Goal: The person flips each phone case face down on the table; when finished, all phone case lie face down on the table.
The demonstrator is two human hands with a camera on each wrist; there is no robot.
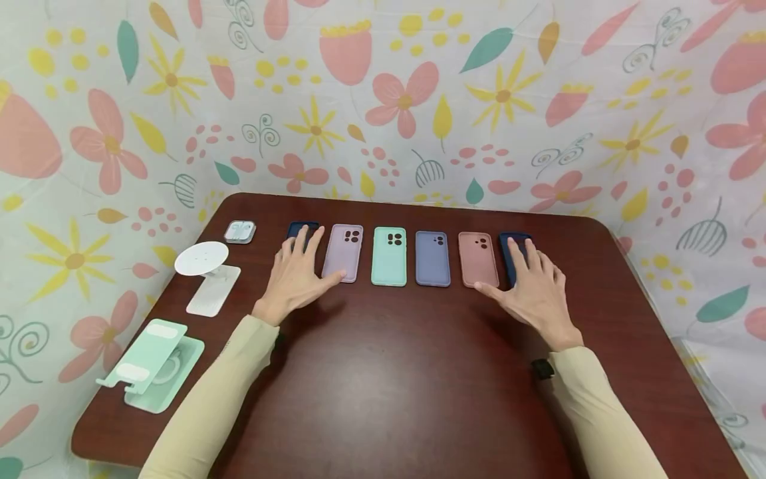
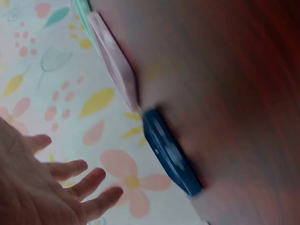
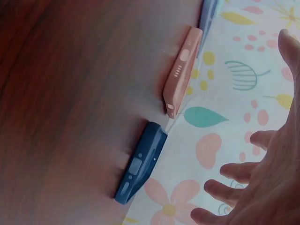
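Note:
Several phone cases lie in a row near the table's far edge: a navy case (image 1: 304, 229) at the left end, then lilac (image 1: 343, 254), mint (image 1: 389, 257), blue-grey (image 1: 433, 259), pink (image 1: 478, 260), and a second navy case (image 1: 506, 261) at the right end. My left hand (image 1: 296, 276) hovers over the left navy case with fingers spread, holding nothing. Over the right navy case my right hand (image 1: 537, 293) is likewise spread and holds nothing. Both wrist views show a gap between the fingers and the cases. Each hand partly hides its navy case in the head view.
On the table's left side stand a white round-topped stand (image 1: 206, 269) and a mint folding stand (image 1: 158, 366). A small clear box with white earphones (image 1: 241, 231) sits at the back left. A flower-patterned cloth (image 1: 383, 100) hangs behind the dark wooden table (image 1: 383, 386).

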